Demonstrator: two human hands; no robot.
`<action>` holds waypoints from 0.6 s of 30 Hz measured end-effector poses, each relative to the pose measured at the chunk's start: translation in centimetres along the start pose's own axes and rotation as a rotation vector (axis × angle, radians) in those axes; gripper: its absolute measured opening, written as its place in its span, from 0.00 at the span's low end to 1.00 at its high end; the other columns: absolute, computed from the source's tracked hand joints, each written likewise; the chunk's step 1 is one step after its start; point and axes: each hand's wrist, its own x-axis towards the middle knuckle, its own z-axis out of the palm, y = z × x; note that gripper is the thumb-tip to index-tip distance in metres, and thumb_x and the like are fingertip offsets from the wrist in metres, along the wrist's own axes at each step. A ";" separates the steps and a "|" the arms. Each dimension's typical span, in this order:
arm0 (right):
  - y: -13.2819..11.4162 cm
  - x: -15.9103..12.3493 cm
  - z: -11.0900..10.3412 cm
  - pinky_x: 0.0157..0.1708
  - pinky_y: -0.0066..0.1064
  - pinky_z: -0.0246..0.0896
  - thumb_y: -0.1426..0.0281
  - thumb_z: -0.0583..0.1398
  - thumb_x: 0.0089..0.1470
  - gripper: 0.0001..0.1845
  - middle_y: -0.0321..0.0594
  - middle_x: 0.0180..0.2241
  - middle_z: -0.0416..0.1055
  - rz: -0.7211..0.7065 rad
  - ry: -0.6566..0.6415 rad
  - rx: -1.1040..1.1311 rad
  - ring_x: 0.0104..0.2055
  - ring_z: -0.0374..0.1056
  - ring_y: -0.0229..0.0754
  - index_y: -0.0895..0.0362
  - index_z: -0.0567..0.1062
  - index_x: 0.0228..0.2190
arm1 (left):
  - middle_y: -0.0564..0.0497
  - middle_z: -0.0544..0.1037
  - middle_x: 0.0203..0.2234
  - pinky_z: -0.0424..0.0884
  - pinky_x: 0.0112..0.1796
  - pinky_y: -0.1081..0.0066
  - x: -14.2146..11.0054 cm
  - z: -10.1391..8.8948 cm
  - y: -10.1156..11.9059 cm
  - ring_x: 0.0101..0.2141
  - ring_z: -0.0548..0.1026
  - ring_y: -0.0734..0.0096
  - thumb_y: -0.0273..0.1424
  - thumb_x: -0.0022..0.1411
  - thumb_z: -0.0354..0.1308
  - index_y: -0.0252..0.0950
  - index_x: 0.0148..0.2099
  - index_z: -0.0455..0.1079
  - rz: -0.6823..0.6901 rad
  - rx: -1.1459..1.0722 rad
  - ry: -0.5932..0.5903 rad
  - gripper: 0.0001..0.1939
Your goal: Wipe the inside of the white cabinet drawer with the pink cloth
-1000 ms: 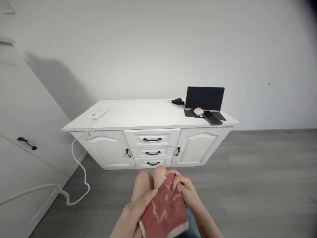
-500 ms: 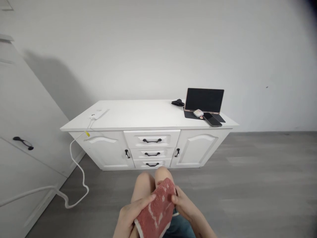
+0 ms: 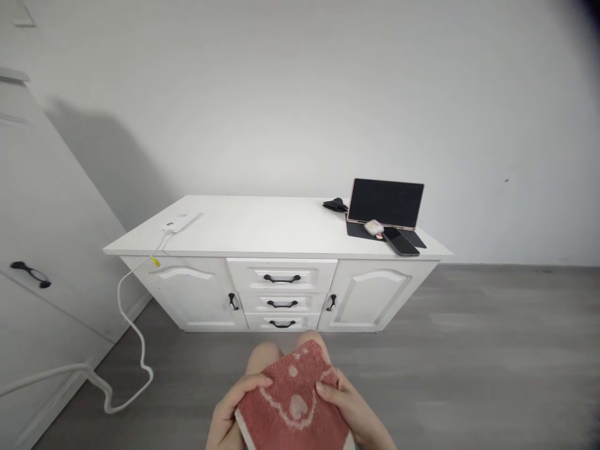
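A red cloth (image 3: 296,400) with a pale looping pattern and a white edge is at the near centre, over the lap of a seated person whose bare knees (image 3: 264,357) show just beyond it. The left hand (image 3: 230,406) pinches the cloth's left side, thumb on top and fingers mostly hidden underneath. The right hand (image 3: 345,406) grasps the right side in the same manner, its thumb pressed on the upper face near the pattern. Half a second ago the cloth was narrower and slanted between the hands; now it is spread wider, so more of the pattern shows and both sides are held. For the handling, this appears to leave the cloth flatter and more evenly supported, though its nearest part runs out of view. Farther off stands a white cabinet (image 3: 262,226) with three centre drawers. At the right of its top, a dark-screened tablet (image 3: 385,203) is propped up, with a phone (image 3: 400,242) and a small pale case (image 3: 374,227) in front. At the far left of the top lies a flat white device (image 3: 180,221), a white cable (image 3: 141,350) trailing from it towards the floor.
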 end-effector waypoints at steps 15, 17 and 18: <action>-8.4 1.6 -8.9 0.50 0.42 0.65 0.65 0.74 0.35 0.23 0.43 0.34 0.81 0.142 -0.041 0.130 0.38 0.77 0.48 0.56 0.81 0.36 | 0.52 0.72 0.26 0.62 0.28 0.73 5.4 9.0 -0.3 0.26 0.66 0.71 0.42 0.47 0.66 0.36 0.33 0.75 -0.385 -0.502 -0.381 0.15; -9.5 2.3 -9.0 0.51 0.41 0.64 0.66 0.74 0.36 0.23 0.43 0.35 0.81 0.183 -0.064 0.106 0.39 0.77 0.48 0.56 0.81 0.38 | 0.53 0.69 0.23 0.61 0.28 0.74 7.0 9.7 -0.8 0.25 0.65 0.73 0.43 0.53 0.63 0.36 0.29 0.72 -0.352 -0.469 -0.340 0.15; -9.8 2.7 -8.7 0.52 0.41 0.63 0.66 0.73 0.36 0.23 0.44 0.36 0.81 0.200 -0.091 0.094 0.40 0.77 0.48 0.56 0.81 0.39 | 0.55 0.67 0.21 0.60 0.27 0.75 7.8 9.9 -1.1 0.24 0.63 0.74 0.43 0.54 0.63 0.36 0.28 0.70 -0.326 -0.426 -0.297 0.15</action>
